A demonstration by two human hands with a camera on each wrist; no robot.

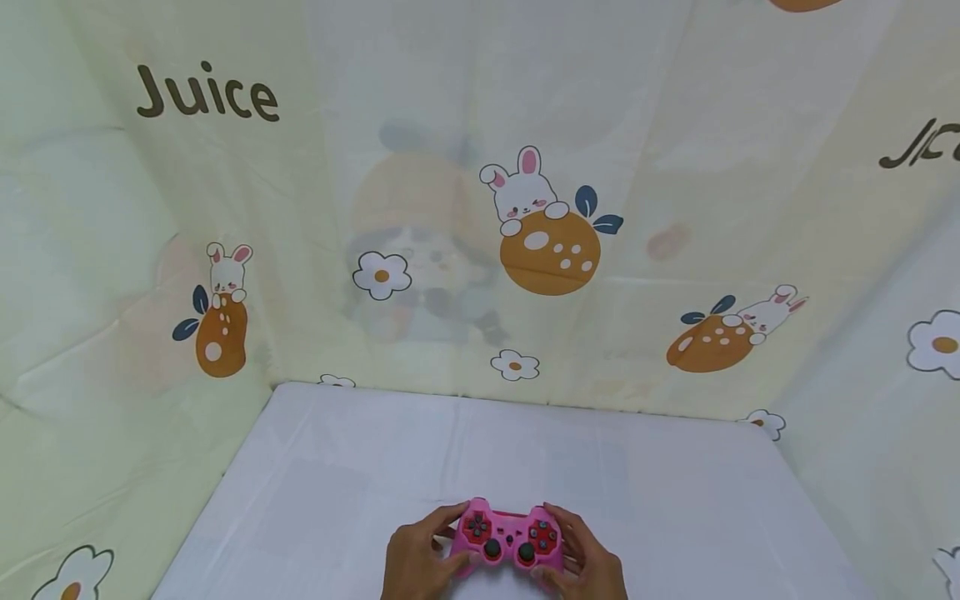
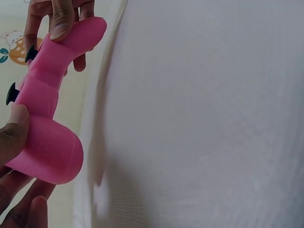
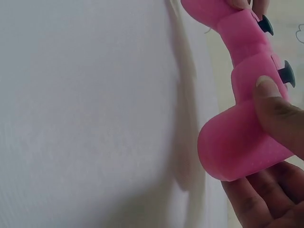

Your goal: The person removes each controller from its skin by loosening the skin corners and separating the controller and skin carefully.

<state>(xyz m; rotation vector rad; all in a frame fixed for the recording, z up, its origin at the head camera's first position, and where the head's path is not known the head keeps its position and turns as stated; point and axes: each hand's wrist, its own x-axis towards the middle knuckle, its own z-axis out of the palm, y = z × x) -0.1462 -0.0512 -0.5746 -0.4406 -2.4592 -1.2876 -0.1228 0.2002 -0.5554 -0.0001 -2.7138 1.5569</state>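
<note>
Two hands are closed around one pink plastic game controller [image 1: 508, 537] with red button pads and two dark thumbsticks. Its left handle is gripped by the left hand [image 1: 417, 560], its right handle by the right hand [image 1: 587, 561], thumbs laid on its face. The controller is held between both grips, just above the near edge of the white cloth-covered tabletop [image 1: 360, 475].
</note>
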